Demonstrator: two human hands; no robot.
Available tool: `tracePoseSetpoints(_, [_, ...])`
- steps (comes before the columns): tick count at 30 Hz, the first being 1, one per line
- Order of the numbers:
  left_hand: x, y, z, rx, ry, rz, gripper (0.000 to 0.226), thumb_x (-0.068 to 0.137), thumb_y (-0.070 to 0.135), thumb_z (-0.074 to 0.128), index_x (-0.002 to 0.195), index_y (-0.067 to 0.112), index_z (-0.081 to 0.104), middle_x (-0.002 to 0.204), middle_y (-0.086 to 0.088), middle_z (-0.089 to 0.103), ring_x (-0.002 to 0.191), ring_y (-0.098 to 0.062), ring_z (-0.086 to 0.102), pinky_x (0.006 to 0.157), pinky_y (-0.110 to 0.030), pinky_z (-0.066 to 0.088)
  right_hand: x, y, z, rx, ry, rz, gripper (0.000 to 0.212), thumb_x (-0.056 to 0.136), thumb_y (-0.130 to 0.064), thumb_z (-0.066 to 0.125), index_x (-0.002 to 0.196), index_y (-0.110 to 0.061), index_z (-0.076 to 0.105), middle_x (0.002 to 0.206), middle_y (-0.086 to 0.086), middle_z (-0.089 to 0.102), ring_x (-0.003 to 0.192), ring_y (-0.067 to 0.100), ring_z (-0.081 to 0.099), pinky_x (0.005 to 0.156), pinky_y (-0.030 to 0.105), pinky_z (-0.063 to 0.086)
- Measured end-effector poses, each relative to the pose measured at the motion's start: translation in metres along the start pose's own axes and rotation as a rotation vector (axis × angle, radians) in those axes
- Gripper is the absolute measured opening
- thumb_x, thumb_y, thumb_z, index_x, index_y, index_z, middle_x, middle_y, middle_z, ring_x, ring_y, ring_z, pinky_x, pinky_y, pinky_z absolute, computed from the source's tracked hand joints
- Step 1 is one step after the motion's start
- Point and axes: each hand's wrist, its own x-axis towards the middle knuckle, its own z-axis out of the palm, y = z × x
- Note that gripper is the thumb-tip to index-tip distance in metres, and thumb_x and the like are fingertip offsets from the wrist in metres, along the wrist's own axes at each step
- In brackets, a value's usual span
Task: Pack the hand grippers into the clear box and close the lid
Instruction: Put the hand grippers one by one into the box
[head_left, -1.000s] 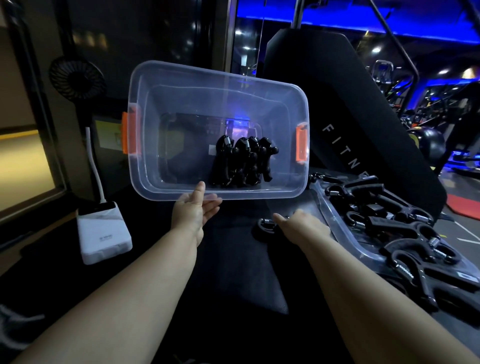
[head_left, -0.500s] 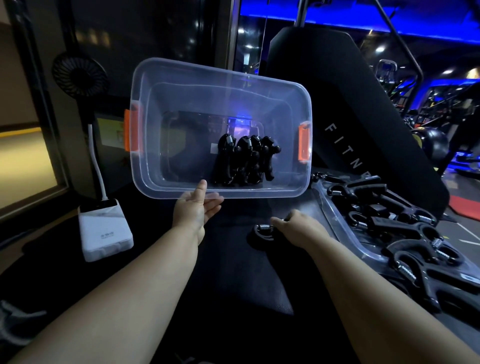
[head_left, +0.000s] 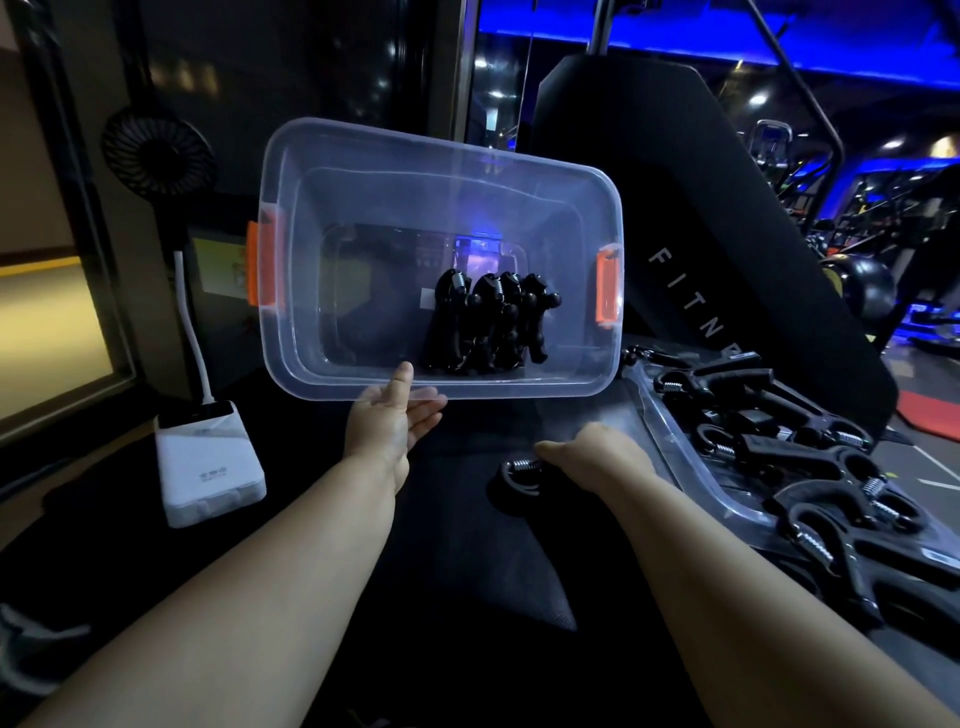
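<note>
In the head view, your left hand (head_left: 397, 423) pinches the clear box (head_left: 374, 156) at its near rim, thumb on top and fingers beneath. The box is tipped with its opening toward you, and the packed grippers (head_left: 488, 322) stand in a row inside. Your right hand (head_left: 597, 452) curls over a hand gripper (head_left: 519, 467) on the dark mat (head_left: 441, 545), beside the lid (head_left: 670, 431).

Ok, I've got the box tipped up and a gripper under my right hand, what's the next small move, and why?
Probably lift the gripper your right hand grips and set it in the box beside the grippers already inside. Your left hand pinches the near rim, tilting the opening toward you, so the way in looks open.
</note>
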Motion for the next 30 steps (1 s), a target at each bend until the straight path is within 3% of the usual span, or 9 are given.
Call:
tracePoseSetpoints(5, [0.000, 0.000, 0.000, 0.002, 0.000, -0.004, 0.020, 0.093, 0.033, 0.059, 0.097, 0.014, 0.052, 0.073, -0.005, 0.071, 0.065, -0.017, 0.071, 0.067, -0.029, 0.059, -0.013, -0.010, -0.007, 0.014, 0.110, -0.116, 0.033, 0.076, -0.052, 0.056, 0.074, -0.019, 0.053, 0.071, -0.005, 0.057, 0.069, 0.017, 0.055, 0.056, 0.027, 0.036])
tracePoseSetpoints(9, [0.001, 0.000, 0.000, -0.002, 0.002, -0.004, 0.021, 0.093, 0.034, 0.060, 0.096, 0.014, 0.052, 0.072, -0.005, 0.071, 0.064, -0.016, 0.071, 0.068, -0.030, 0.058, -0.025, -0.016, -0.016, 0.020, 0.223, -0.238, 0.031, 0.077, -0.052, 0.055, 0.083, -0.021, 0.053, 0.071, -0.009, 0.054, 0.080, 0.020, 0.056, 0.073, 0.033, 0.041])
tracePoseSetpoints(15, [0.001, 0.000, 0.001, -0.007, 0.008, -0.008, 0.021, 0.093, 0.034, 0.059, 0.094, 0.015, 0.051, 0.073, -0.006, 0.071, 0.061, -0.015, 0.070, 0.069, -0.031, 0.059, -0.034, -0.013, -0.018, 0.059, 0.352, -0.494, 0.028, 0.080, -0.054, 0.057, 0.081, -0.027, 0.051, 0.078, -0.012, 0.053, 0.084, 0.012, 0.044, 0.085, 0.033, 0.028])
tracePoseSetpoints(20, [0.004, -0.001, 0.000, -0.012, 0.005, -0.015, 0.022, 0.092, 0.034, 0.060, 0.096, 0.014, 0.052, 0.068, -0.004, 0.072, 0.061, -0.016, 0.070, 0.065, -0.029, 0.059, -0.042, -0.003, -0.017, 0.330, 0.230, -0.528, 0.021, 0.080, -0.048, 0.065, 0.086, -0.030, 0.057, 0.087, -0.016, 0.054, 0.080, 0.005, 0.052, 0.066, 0.028, 0.039])
tracePoseSetpoints(23, [0.004, -0.001, -0.001, -0.012, 0.008, -0.016, 0.022, 0.092, 0.034, 0.060, 0.097, 0.014, 0.052, 0.070, -0.005, 0.071, 0.062, -0.016, 0.071, 0.063, -0.029, 0.058, -0.043, 0.001, -0.017, 0.397, 0.204, -0.505, 0.018, 0.080, -0.048, 0.066, 0.086, -0.034, 0.057, 0.085, -0.017, 0.056, 0.076, 0.002, 0.054, 0.068, 0.030, 0.044])
tracePoseSetpoints(26, [0.003, -0.001, 0.000, -0.019, 0.007, -0.016, 0.021, 0.092, 0.034, 0.060, 0.095, 0.014, 0.052, 0.070, -0.005, 0.071, 0.061, -0.016, 0.070, 0.061, -0.027, 0.058, -0.043, 0.005, -0.016, 0.481, 0.148, -0.468, 0.019, 0.080, -0.049, 0.065, 0.086, -0.035, 0.054, 0.079, -0.010, 0.062, 0.072, 0.011, 0.059, 0.068, 0.034, 0.048])
tracePoseSetpoints(30, [0.003, -0.001, 0.000, -0.016, 0.008, -0.012, 0.021, 0.092, 0.033, 0.060, 0.095, 0.014, 0.052, 0.072, -0.007, 0.071, 0.060, -0.016, 0.070, 0.060, -0.027, 0.058, -0.046, 0.010, -0.017, 0.445, 0.094, -0.464, 0.018, 0.086, -0.047, 0.060, 0.090, -0.034, 0.049, 0.077, -0.008, 0.059, 0.070, 0.012, 0.054, 0.068, 0.035, 0.044])
